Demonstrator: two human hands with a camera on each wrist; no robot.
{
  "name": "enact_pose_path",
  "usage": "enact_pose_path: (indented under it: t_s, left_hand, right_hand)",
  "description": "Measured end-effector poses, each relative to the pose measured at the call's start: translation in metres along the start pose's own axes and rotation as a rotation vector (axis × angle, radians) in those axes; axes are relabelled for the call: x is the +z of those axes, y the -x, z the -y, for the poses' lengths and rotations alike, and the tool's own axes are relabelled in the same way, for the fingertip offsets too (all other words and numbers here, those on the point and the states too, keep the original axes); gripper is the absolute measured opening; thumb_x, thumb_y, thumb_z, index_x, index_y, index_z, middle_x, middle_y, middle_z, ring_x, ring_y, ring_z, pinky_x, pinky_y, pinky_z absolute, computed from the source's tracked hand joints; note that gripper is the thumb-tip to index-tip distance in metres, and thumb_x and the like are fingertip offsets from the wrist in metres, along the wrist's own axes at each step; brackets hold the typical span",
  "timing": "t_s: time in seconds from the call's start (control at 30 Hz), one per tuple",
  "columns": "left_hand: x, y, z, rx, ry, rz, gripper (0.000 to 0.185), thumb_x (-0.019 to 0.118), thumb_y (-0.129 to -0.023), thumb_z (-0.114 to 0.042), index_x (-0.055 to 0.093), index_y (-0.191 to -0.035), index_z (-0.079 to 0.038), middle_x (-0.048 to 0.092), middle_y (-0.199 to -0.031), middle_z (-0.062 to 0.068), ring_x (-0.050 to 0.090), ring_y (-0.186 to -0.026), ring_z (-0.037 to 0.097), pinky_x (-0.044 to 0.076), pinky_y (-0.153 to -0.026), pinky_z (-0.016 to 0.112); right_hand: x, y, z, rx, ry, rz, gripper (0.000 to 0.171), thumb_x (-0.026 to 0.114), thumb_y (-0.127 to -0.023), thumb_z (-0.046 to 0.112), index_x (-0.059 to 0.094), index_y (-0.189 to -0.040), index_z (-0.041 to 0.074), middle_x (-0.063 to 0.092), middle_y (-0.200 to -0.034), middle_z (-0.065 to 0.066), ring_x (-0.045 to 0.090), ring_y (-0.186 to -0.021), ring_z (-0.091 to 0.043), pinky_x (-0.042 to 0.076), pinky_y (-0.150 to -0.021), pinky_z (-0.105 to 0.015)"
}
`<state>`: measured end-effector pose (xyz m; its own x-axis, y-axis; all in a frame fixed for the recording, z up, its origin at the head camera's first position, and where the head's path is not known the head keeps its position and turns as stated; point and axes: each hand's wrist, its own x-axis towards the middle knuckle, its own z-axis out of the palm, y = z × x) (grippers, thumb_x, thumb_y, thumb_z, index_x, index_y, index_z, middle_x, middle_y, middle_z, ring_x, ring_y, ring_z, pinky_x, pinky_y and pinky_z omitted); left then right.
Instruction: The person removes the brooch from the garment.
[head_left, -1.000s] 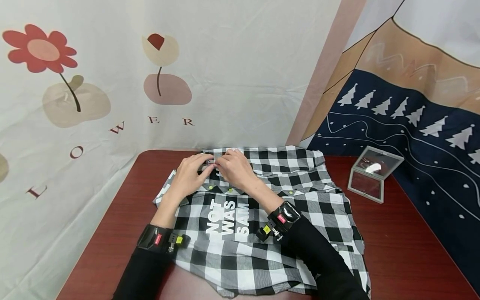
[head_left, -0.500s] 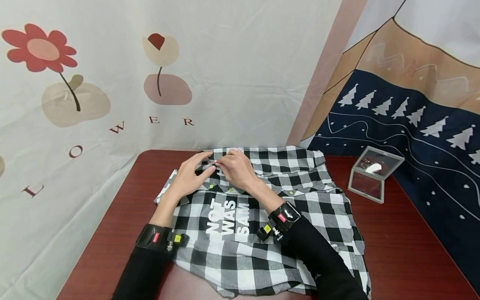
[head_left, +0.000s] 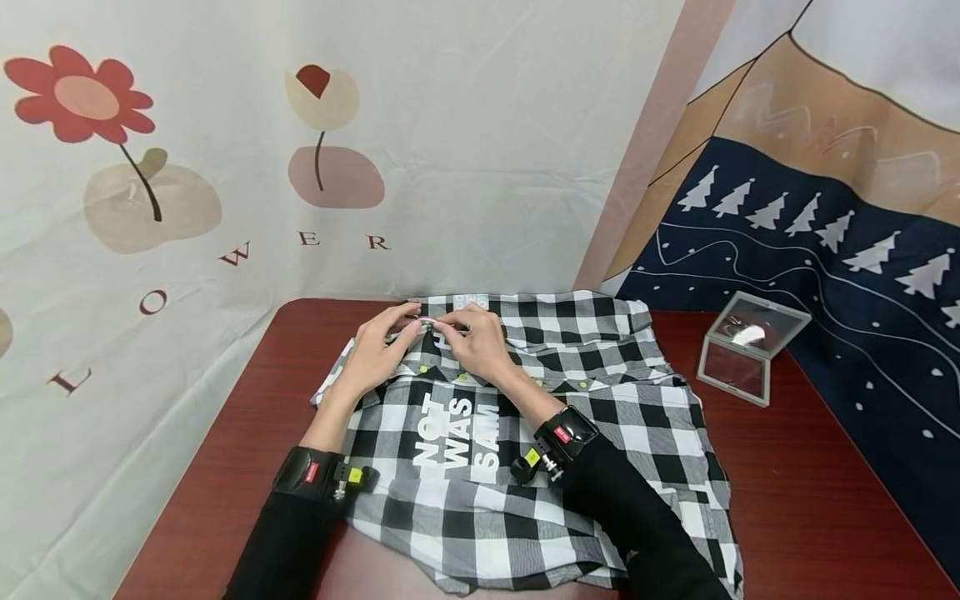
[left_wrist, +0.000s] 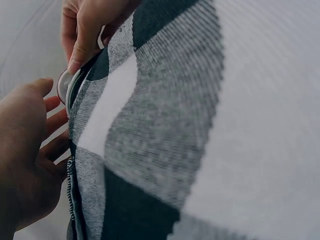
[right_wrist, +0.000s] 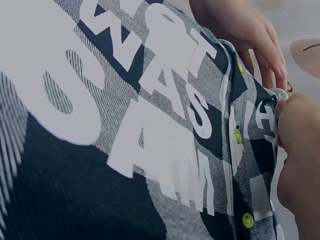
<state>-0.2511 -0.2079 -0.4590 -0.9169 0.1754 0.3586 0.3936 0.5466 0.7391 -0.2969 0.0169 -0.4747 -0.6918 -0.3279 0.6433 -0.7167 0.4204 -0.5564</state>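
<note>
The printed backdrop point(head_left: 487, 150) and the reddish-brown desk point(head_left: 832, 492) look the same as a second ago. Spread over the desk, the black-and-white checked shirt point(head_left: 517, 525) has not visibly shifted either, its white lettering point(head_left: 453, 437) showing between the forearms. The hinged case point(head_left: 738, 347) sits untouched with its lid raised, well apart on the right.

The change is in the hands, at the shirt's far part. The right hand point(head_left: 480, 343) has drawn back slightly, and its thumb and fingertip pinch a pale disc at the cloth's edge. The left hand point(head_left: 381, 346) stands just beside it, thumb and forefinger apart; I cannot tell whether its fingertips touch the disc.

With the right knuckles lower, a pale patch point(head_left: 471, 301) appears behind them. The disc point(left_wrist: 64, 87) itself now shows as a light arc between the two hands, against the shirt's edge. That suggests the work is down to fine handling at this one spot, probably unfinished; whether the disc is attached or merely held there is not visible. The green buttons point(right_wrist: 238, 135) near it seem uninvolved.
</note>
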Motion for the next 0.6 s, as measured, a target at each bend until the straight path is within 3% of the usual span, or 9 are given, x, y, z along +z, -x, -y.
enact_pose_path:
  t_s: [0.27,0.6]
  left_hand:
    - [0.0042,-0.0016,0.0028,-0.004,0.021,-0.050,0.039,0.065,-0.117,-0.021,0.069,-0.152,-0.006,0.076,-0.145,0.018,0.077,-0.127,0.037,0.062,-0.110,0.057]
    - [0.0061,-0.0012,0.0030,-0.016,0.002,-0.057,0.033,0.066,-0.116,-0.018,0.072,-0.146,-0.004,0.080,-0.134,0.020,0.078,-0.124,0.038,0.063,-0.109,0.057]
  right_hand:
    - [0.0018,0.0009,-0.0001,0.195,-0.115,0.006,0.011,0.085,-0.104,0.024,0.092,-0.105,0.015,0.088,-0.096,-0.004,0.077,-0.087,-0.017,0.061,-0.079,-0.024]
    - [0.0001,0.0023,-0.0018,0.274,-0.251,0.037,0.014,0.083,-0.106,0.025,0.092,-0.106,0.013,0.085,-0.090,-0.007,0.067,-0.071,-0.010,0.051,-0.065,-0.023]
